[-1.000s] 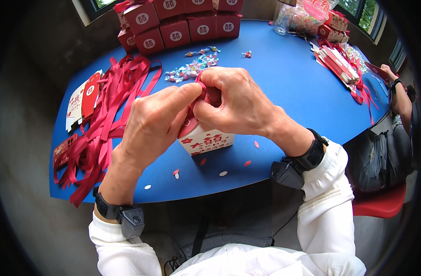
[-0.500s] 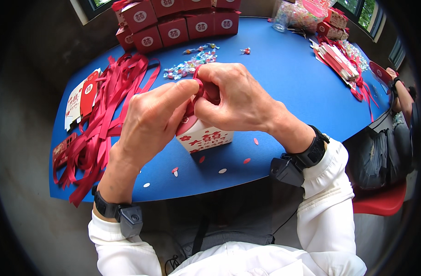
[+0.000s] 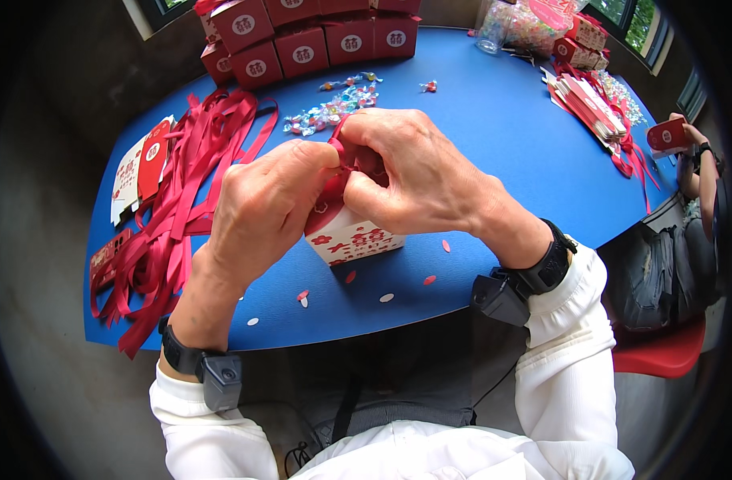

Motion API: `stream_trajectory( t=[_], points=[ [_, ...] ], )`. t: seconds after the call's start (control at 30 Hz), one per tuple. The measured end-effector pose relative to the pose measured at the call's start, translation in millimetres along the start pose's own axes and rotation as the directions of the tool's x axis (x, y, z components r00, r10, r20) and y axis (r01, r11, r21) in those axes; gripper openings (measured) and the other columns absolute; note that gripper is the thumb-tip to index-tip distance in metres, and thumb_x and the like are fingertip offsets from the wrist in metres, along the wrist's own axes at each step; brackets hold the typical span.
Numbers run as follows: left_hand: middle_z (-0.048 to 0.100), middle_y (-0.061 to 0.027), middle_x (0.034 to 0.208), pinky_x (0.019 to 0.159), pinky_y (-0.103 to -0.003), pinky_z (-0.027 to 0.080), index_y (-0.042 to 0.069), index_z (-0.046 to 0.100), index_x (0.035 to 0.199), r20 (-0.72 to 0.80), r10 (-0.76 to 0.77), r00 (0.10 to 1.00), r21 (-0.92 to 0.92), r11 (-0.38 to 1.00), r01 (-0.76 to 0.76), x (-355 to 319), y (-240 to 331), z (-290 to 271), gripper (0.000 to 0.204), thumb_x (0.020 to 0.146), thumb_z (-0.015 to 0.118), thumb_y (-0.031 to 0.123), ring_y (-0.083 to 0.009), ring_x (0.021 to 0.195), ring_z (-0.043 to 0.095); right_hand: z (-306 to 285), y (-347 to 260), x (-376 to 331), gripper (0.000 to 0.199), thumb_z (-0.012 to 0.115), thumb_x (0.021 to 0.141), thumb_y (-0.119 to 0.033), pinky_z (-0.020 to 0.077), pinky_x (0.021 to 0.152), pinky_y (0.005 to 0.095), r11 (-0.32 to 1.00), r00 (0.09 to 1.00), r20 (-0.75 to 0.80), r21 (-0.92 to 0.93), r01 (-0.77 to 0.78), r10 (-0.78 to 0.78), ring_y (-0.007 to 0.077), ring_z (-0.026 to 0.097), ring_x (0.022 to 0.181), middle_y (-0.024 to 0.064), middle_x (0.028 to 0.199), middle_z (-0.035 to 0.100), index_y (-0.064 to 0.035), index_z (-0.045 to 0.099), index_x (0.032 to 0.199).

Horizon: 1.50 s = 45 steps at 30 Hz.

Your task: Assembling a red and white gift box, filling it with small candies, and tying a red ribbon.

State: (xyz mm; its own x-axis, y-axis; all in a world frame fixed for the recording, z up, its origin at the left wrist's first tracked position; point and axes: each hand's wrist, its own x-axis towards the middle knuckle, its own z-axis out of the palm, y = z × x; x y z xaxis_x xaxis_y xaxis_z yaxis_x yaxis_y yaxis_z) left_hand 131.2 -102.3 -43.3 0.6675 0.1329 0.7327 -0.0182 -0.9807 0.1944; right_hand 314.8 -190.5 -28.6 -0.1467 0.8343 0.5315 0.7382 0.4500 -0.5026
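Note:
A small white and red candy box point(image 3: 356, 240) stands upright on the blue table in front of me, its front printed with red flowers. Over its top, my left hand point(image 3: 274, 192) and my right hand point(image 3: 418, 172) are closed with thumbs and forefingers pinching a red ribbon point(image 3: 339, 148). The ribbon loops up between the hands, and part of it is hidden by the fingers. Whether a knot has formed beneath the fingertips I cannot see.
Loose red ribbons point(image 3: 182, 208) and flat box blanks point(image 3: 134, 172) lie at left. Wrapped candies point(image 3: 334, 112) are beyond my hands, with stacked red boxes point(image 3: 302, 52) behind. Paper cut-outs point(image 3: 386, 298) dot the near edge. At right, another person's hand point(image 3: 690, 132) holds a red box.
My hands stay over the box, and the left fingers have shifted slightly left on the ribbon. At far right, the other person's red piece has turned to show its printed side.

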Motion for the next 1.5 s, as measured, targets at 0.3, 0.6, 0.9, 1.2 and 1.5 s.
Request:
stream_trajectory(
  t=[0.3,0.6,0.9,1.2,1.5],
  points=[
    [0.060,-0.0114,0.075,0.052,-0.034,0.049,0.002,0.064,0.094,-0.044,0.023,0.999,-0.093,0.995,-0.027,2.0,-3.4,1.7,0.011,0.085,0.066,-0.005,-0.0271,0.061,0.062,0.7,3.9,-1.9,0.025,0.054,0.074,-0.016,0.0513,0.075,0.0464,0.997,0.997,-0.015,-0.014,0.073,-0.073,0.0398,0.063,0.076,0.0253,0.077,0.062,0.0066,0.061,0.081],
    [0.056,-0.0113,0.073,0.053,-0.034,0.048,0.000,0.066,0.094,0.015,0.024,1.000,-0.220,0.975,-0.020,1.6,-12.7,-0.9,0.022,0.077,0.063,-0.013,-0.0261,0.062,0.060,7.2,6.8,-2.6,0.021,0.051,0.077,-0.013,0.0514,0.073,0.0479,0.994,0.993,-0.063,-0.044,0.099,-0.102,0.0400,0.062,0.074,0.0246,0.076,0.061,0.0061,0.058,0.083],
    [0.057,-0.0119,0.076,0.060,-0.033,0.051,-0.001,0.065,0.088,0.103,-0.057,0.993,-0.299,0.950,0.085,-1.4,-14.3,-11.8,0.027,0.072,0.058,-0.022,-0.0260,0.069,0.063,-0.8,-0.3,0.4,0.017,0.051,0.077,-0.010,0.0516,0.069,0.0445,0.999,1.000,-0.007,0.049,-0.024,0.024,0.0389,0.062,0.071,0.0240,0.073,0.061,0.0052,0.057,0.081],
    [0.061,-0.0106,0.080,0.069,-0.031,0.056,-0.004,0.061,0.086,0.273,-0.152,0.950,-0.337,0.909,0.243,-3.6,-14.5,-27.3,0.024,0.074,0.056,-0.024,-0.0217,0.076,0.064,0.4,0.4,-1.2,0.011,0.051,0.073,-0.008,0.0455,0.062,0.0398,0.998,0.998,-0.016,0.021,-0.062,0.062,0.0286,0.054,0.064,0.0165,0.070,0.055,0.0030,0.053,0.076],
    [0.057,0.0002,0.075,0.049,-0.020,0.035,0.001,0.063,0.085,0.311,-0.284,0.907,-0.477,0.779,0.408,-12.1,-23.1,-30.3,0.014,0.090,0.057,-0.010,-0.0037,0.062,0.048,-1.7,-4.5,-3.1,0.014,0.051,0.075,-0.007,0.0499,0.076,0.0465,0.982,0.992,-0.073,-0.152,-0.115,0.105,0.0409,0.061,0.077,0.0241,0.077,0.061,0.0060,0.057,0.073]
  ],
)
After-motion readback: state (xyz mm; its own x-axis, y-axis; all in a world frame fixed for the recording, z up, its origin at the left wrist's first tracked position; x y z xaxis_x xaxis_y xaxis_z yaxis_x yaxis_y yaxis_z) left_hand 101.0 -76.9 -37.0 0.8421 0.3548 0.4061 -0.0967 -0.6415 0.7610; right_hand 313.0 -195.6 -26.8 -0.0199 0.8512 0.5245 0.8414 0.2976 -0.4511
